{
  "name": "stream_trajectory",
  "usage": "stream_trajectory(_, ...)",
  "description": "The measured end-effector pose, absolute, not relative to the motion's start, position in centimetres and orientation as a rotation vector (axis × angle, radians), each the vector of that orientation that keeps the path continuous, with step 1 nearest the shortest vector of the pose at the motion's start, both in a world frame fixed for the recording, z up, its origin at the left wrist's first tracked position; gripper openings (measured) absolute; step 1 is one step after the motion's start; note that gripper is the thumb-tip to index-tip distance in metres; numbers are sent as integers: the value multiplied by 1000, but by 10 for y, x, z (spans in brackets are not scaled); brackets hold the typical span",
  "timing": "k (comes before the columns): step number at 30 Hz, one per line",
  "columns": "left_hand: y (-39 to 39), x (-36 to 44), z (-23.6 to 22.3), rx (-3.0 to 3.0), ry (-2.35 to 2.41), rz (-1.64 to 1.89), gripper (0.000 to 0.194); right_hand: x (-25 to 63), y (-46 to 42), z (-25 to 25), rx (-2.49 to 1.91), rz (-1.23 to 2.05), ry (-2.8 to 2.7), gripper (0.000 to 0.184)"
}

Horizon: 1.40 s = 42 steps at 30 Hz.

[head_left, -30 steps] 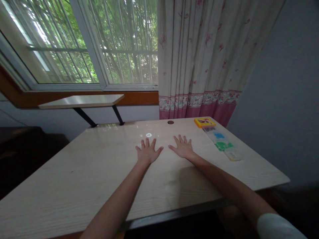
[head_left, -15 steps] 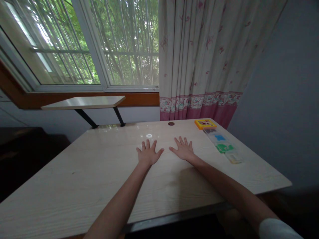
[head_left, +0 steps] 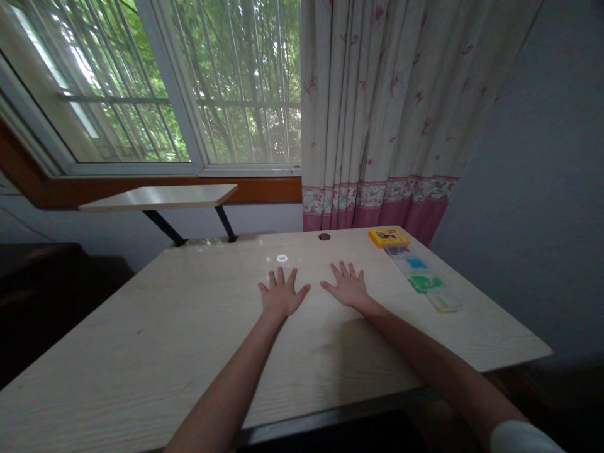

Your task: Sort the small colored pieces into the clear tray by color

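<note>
My left hand (head_left: 282, 295) lies flat on the pale wooden desk (head_left: 189, 340), its fingers spread and nothing in it. To its right, my right hand (head_left: 348, 287) also rests palm down with fingers apart, holding nothing. The two thumbs point toward each other with a gap of bare desk between them. Nearest to my right hand, along the desk's right side, a row of clear plastic boxes runs toward me: one has dark contents (head_left: 399, 250), one blue (head_left: 416, 263), one green (head_left: 425, 284), and the closest looks pale (head_left: 442, 302). A yellow-orange box (head_left: 388, 237) with a printed picture sits at the row's far end.
A small raised shelf (head_left: 165, 197) on black legs stands at the back left. Beyond the hands is a round cable hole (head_left: 324, 237). Behind the desk are a barred window (head_left: 245, 82) and a flowered curtain (head_left: 377, 113); a wall (head_left: 533, 189) is on the right.
Both hands stay in place, flat and spread. The whole view has shifted by a very small amount; nothing on the desk has moved.
</note>
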<state>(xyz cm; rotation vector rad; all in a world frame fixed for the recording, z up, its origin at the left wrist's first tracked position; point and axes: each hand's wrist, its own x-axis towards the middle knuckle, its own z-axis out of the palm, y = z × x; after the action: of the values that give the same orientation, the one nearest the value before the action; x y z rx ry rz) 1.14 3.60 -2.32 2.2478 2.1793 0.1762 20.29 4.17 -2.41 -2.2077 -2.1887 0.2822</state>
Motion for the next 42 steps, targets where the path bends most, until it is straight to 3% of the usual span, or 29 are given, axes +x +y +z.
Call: stream_trajectory(42,41,10,-27,2241,2162,196,79,204,44,-28,-2153,277,-2170,81)
